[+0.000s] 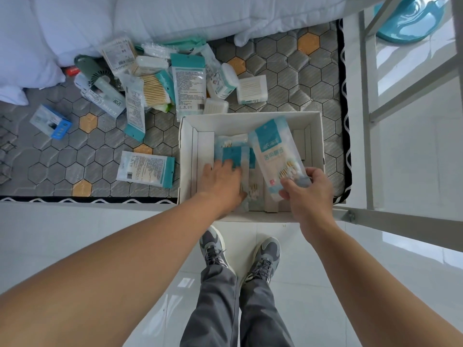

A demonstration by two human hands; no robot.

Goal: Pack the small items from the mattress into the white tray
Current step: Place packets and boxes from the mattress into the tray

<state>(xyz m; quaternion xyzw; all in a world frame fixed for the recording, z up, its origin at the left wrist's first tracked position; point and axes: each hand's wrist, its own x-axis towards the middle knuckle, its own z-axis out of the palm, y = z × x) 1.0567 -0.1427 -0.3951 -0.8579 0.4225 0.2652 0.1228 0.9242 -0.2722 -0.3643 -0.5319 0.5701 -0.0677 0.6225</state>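
The white tray (250,118) sits on the near right part of the hexagon-patterned mattress (100,151). My right hand (310,191) is shut on the lower end of a teal-and-white cotton swab packet (273,151), held tilted over the tray's middle. My left hand (221,184) lies flat, fingers apart, pressing on teal swab packets (235,154) that lie in the tray's left half. A heap of swab packets and boxes (175,78) rests on the mattress beyond the tray. One flat packet (146,169) lies just left of the tray.
A white duvet (125,18) covers the far side of the bed. A blue box (51,122) and a green handheld fan (94,73) lie at the left. A white metal bed frame (390,116) stands at the right. My feet (240,251) stand on white floor tiles.
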